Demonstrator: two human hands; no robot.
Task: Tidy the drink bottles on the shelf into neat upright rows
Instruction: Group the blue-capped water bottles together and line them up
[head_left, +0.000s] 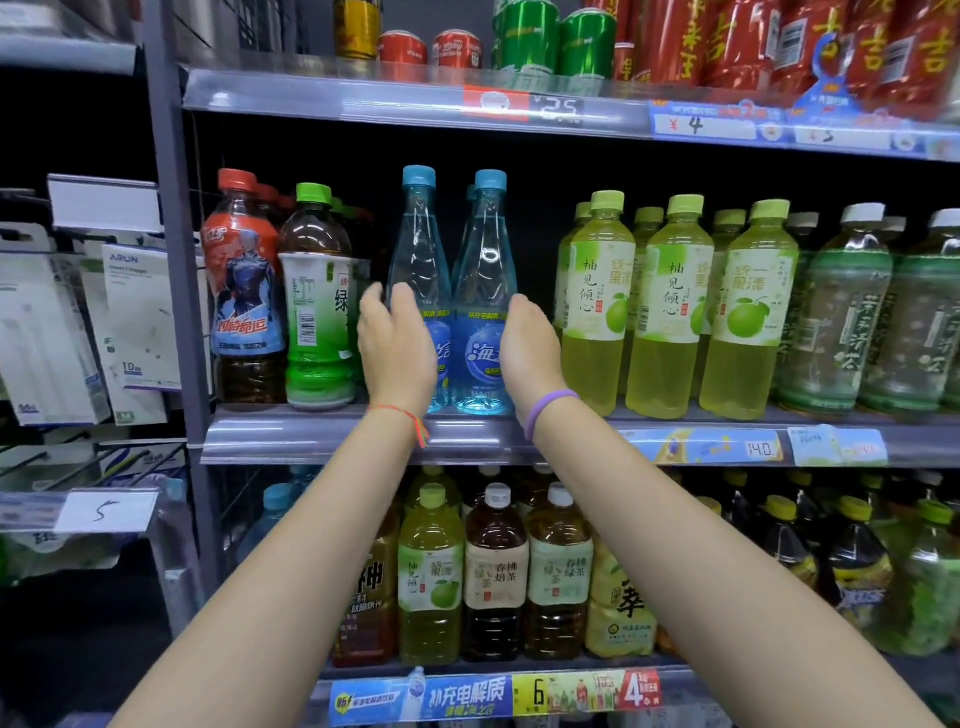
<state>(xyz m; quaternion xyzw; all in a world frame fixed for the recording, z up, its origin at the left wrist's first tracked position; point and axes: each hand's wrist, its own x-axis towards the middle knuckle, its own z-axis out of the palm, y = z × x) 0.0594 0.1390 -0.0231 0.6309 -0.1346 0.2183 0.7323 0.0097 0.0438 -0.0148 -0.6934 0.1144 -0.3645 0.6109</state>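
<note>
Two clear blue bottles with blue caps stand upright side by side at the front of the middle shelf (311, 431): the left blue bottle (418, 249) and the right blue bottle (485, 260). More blue caps show just behind them. My left hand (397, 348) lies against the outer left side of the left bottle, fingers fairly straight. My right hand (530, 353) lies against the outer right side of the right bottle in the same way. The pair sits between my palms, and their lower labels are partly hidden by my hands.
Left of the pair stand a green-capped tea bottle (317, 291) and a red-capped bottle (241, 280). To the right are rows of yellow-green pomelo drinks (597, 301) and pale green tea bottles (836, 312). Cans (524, 36) fill the shelf above, large bottles (496, 571) the shelf below.
</note>
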